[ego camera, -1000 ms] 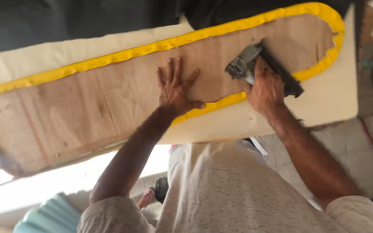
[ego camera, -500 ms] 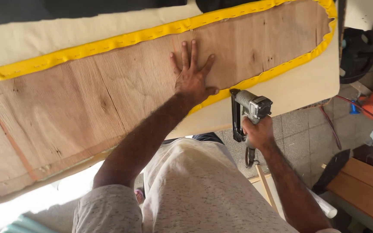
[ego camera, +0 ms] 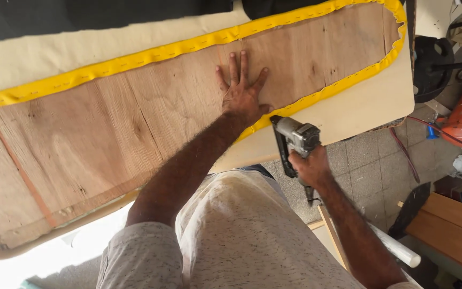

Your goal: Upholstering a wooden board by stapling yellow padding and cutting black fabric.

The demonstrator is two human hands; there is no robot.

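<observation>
The left hand [ego camera: 240, 95] lies flat, fingers spread, pinning the plywood panel [ego camera: 135, 134] on the tabletop [ego camera: 370, 101]; the right hand [ego camera: 310, 166] grips a staple gun [ego camera: 294, 140] just beside the yellow fabric edging [ego camera: 316, 96].

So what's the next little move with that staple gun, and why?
Probably bring the staple gun in the right hand up onto the yellow fabric edge just beside the left hand. That hand lies flat on the plywood panel, while the gun's nose hangs just off the near edge.
</observation>
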